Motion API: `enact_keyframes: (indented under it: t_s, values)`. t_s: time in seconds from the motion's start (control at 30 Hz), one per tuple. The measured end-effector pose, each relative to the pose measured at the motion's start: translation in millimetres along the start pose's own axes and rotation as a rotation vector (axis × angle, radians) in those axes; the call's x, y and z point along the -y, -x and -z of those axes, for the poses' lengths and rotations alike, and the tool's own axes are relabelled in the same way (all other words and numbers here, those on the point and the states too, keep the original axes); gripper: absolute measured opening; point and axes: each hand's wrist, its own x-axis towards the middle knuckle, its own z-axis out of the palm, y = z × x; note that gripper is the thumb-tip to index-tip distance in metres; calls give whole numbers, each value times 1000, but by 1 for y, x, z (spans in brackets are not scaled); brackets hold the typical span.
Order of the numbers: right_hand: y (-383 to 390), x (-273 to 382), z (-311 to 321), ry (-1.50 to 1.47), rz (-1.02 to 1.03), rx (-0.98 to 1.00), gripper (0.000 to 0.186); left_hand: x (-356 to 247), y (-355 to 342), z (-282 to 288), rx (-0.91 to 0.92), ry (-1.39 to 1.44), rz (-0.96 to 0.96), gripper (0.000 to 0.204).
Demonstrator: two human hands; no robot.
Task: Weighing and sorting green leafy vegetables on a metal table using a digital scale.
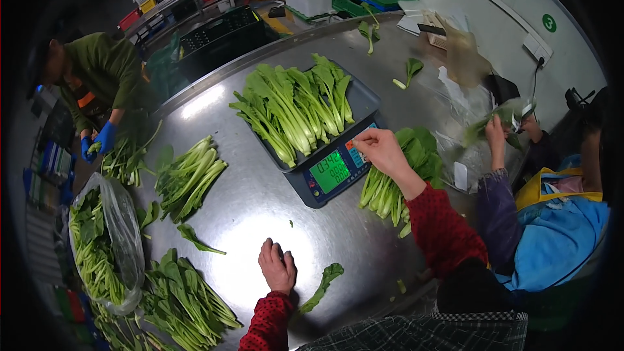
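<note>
A dark digital scale [318, 198] with a green lit display [330, 170] stands on the metal table. Its grey pan [367, 101] bears several bunches of leafy greens [286, 104], pale stems toward me. My right hand [390, 156] hovers over the keypad beside the pan's near right edge. Its fingers are drawn together; whether anything is between them I cannot make out. Below the scale my left hand [278, 266] rests on the tabletop, fingers stretched out, holding nothing. A loose leaf [323, 288] lies to its right. Another pile of greens [390, 192] lies under my right wrist.
At left are a plastic bag of greens [107, 247], a pile [185, 302] and a bunch [192, 179]. A co-worker in blue gloves [104, 136] handles greens at far left. Another co-worker's hand [497, 133] holds wrapped greens at right. A dark crate [218, 36] stands behind.
</note>
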Motion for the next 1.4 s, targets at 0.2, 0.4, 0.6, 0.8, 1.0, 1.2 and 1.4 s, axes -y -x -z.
enact_keyframes:
  t_s: [0.2,0.4,0.6,0.8,1.0,1.2,1.4]
  values:
    - [-68,7,-25,359,56,-141,29,-2,0,1,11,-2,13,36]
    - [-107,-10,-24,522,-78,-113,27,-4,0,-5,2,14,8,38]
    - [3,22,-21,-310,-58,-27,10,9,3,7,-2,-21,24,38]
    - [126,-11,-15,-203,-83,561,15,-3,-1,0,-17,17,-17,38]
    - [60,8,0,-311,-207,249,19,4,3,2,8,1,6,40]
    - [-3,7,13,-171,-13,96,24,-4,-1,-2,5,24,16,40]
    - [-88,1,8,174,138,-120,49,-22,-71,29,-268,362,198,43]
